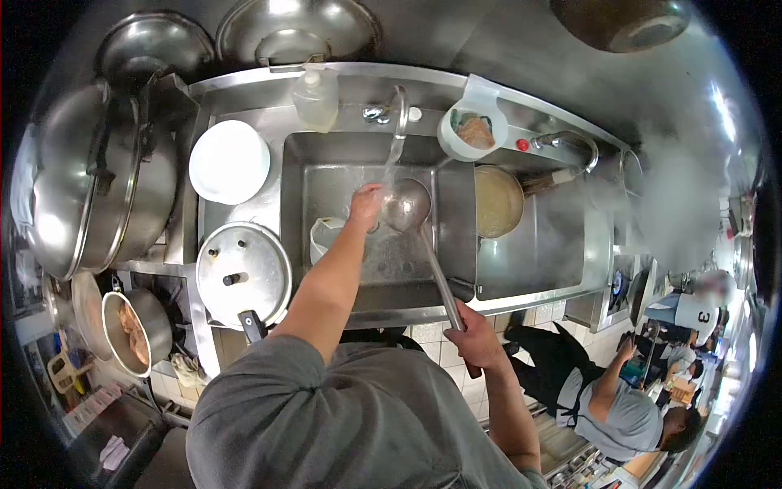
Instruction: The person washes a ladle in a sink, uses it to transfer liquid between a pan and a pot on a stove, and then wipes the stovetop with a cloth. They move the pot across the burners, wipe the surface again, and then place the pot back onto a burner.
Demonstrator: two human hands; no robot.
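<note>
A large metal ladle (407, 205) lies over the left sink basin, its round bowl under the water running from the tap (401, 114). My right hand (475, 336) is wrapped round the ladle's long handle (442, 281), near its lower end. Right at the left rim of the bowl is my left hand (366, 204), fingers drawn together and partly hidden by the stream; I cannot tell what is in them. Below that hand, a white container (324, 236) sits in the basin, partly covered by my forearm.
A white tub (230, 161) and a pressure cooker (244, 273) stand left of the sink basin (350, 171). A soap bottle (315, 99) is behind it. In the right basin stands a pot of cloudy liquid (498, 202). Steam rises at right, where a person (623, 407) works nearby.
</note>
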